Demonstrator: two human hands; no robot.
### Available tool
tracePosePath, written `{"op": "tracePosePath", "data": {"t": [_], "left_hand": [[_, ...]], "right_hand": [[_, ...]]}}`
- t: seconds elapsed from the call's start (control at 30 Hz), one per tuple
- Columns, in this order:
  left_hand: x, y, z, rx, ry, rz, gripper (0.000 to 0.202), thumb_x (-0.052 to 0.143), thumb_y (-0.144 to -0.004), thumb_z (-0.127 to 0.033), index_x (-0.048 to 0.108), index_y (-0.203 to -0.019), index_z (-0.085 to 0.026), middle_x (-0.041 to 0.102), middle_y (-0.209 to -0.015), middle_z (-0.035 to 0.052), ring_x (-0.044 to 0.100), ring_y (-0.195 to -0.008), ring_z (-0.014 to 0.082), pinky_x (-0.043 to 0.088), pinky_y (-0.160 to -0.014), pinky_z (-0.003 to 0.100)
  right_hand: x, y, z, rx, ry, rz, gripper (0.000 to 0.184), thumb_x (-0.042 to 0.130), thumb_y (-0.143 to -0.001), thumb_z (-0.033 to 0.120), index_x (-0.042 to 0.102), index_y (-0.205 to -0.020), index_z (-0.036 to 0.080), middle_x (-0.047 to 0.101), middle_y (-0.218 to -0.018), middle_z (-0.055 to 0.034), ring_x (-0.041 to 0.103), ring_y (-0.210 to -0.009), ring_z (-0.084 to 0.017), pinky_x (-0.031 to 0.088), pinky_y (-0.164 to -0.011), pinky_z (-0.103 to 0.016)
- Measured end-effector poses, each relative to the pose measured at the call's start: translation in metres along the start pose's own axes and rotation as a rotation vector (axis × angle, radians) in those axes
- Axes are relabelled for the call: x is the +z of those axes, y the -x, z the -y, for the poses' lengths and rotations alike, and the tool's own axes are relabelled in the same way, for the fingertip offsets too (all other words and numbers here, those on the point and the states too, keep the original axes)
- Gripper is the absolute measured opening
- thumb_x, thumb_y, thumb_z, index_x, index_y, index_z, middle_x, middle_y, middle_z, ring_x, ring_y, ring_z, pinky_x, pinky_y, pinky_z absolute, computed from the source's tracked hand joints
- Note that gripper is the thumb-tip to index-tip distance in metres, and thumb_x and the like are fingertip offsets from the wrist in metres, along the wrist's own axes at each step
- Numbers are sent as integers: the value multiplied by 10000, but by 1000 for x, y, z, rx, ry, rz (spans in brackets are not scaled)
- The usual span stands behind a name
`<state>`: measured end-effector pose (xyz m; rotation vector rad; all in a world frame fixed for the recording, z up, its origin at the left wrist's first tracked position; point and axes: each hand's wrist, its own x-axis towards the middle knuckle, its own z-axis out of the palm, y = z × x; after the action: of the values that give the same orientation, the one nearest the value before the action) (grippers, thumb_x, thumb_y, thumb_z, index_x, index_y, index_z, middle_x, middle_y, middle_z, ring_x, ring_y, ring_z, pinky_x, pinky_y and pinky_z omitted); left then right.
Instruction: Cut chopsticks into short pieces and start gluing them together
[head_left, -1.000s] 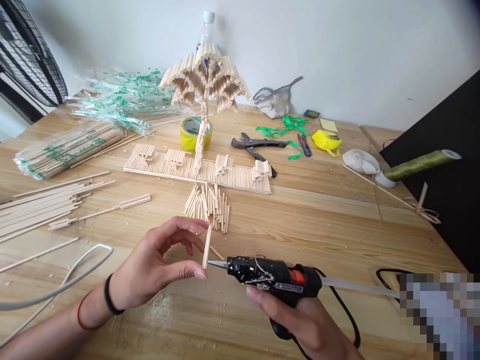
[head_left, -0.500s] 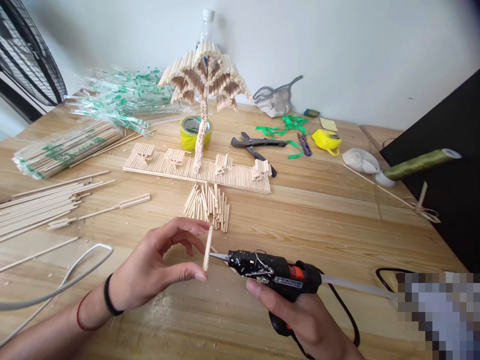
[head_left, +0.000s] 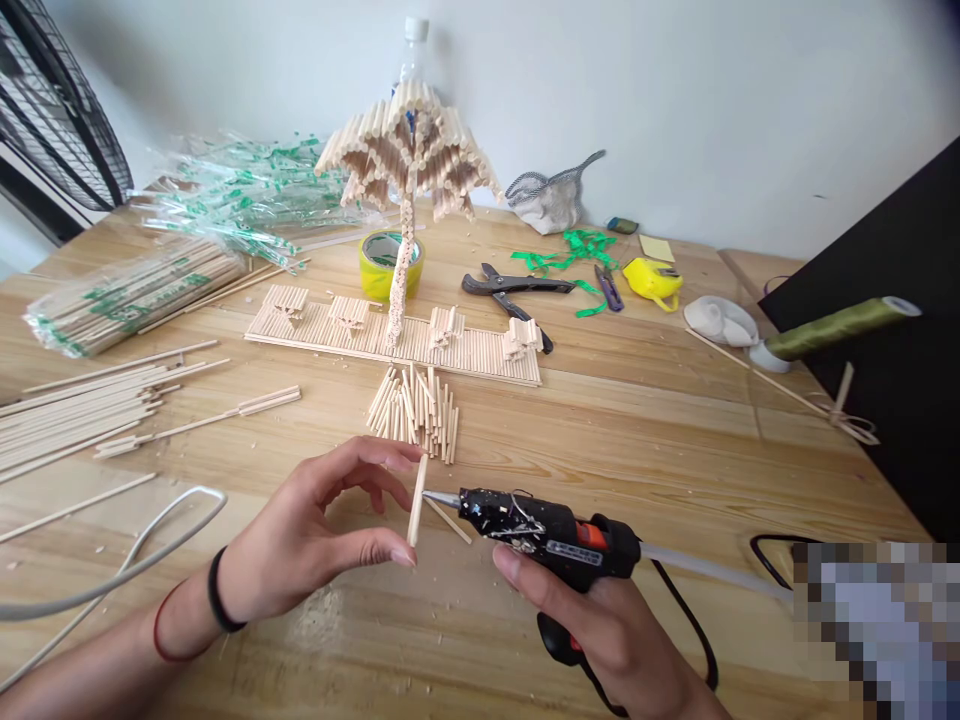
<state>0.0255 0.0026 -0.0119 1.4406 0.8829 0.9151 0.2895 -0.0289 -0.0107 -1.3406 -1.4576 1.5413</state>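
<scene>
Between thumb and fingertips, my left hand [head_left: 322,525] pinches a short wooden stick [head_left: 417,502] by its two ends. My right hand [head_left: 592,620] grips a black glue gun [head_left: 551,535], its metal nozzle touching or very close to the stick's side. Another short stick [head_left: 450,522] lies on the table behind the nozzle. Beyond my hands is a pile of cut sticks [head_left: 415,412]. A stick-built model stands behind that pile: a flat base [head_left: 480,362] with small table-like pieces, and a post carrying an umbrella-shaped canopy [head_left: 411,150].
Long sticks [head_left: 82,415] and bagged sticks [head_left: 142,295] lie at left, near a white cable [head_left: 150,545]. Yellow tape [head_left: 390,270], pliers [head_left: 517,285], small snips [head_left: 609,290] and a yellow tape measure [head_left: 652,283] sit farther back. A fan [head_left: 60,100] stands at far left.
The glue gun's nozzle has moved up slightly along the stick, uncovering more of the loose stick behind it. My left hand keeps its pinch almost unmoved.
</scene>
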Motion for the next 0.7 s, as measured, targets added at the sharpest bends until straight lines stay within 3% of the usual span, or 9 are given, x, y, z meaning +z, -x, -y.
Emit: {"op": "tracePosePath", "data": {"t": [0.33, 0.47, 0.7], "left_hand": [[0, 0, 1, 12, -15, 11, 463, 880, -804, -267, 675, -1218, -244, 681, -1348, 79, 700, -1014, 167, 573, -847, 242], [0, 0, 1, 15, -35, 15, 460, 880, -803, -268, 677, -1216, -249, 684, -1339, 70, 688, -1034, 164, 577, -848, 233], [1, -1, 0, 32, -51, 16, 464, 882, -798, -268, 677, -1214, -252, 687, -1333, 64, 684, -1033, 167, 589, -842, 235]], "right_hand": [[0, 0, -1, 19, 14, -25, 335, 634, -940, 511, 619, -769, 223, 563, -705, 3, 518, -686, -181, 483, -683, -306], [0, -3, 0, -16, 42, 0, 351, 615, -953, 490, 617, -727, 221, 566, -676, 5, 542, -697, -187, 506, -747, -319], [6, 0, 10, 103, -10, -127, 388, 685, -871, 504, 542, -634, 232, 549, -658, 11, 544, -718, -202, 497, -821, -345]]}}
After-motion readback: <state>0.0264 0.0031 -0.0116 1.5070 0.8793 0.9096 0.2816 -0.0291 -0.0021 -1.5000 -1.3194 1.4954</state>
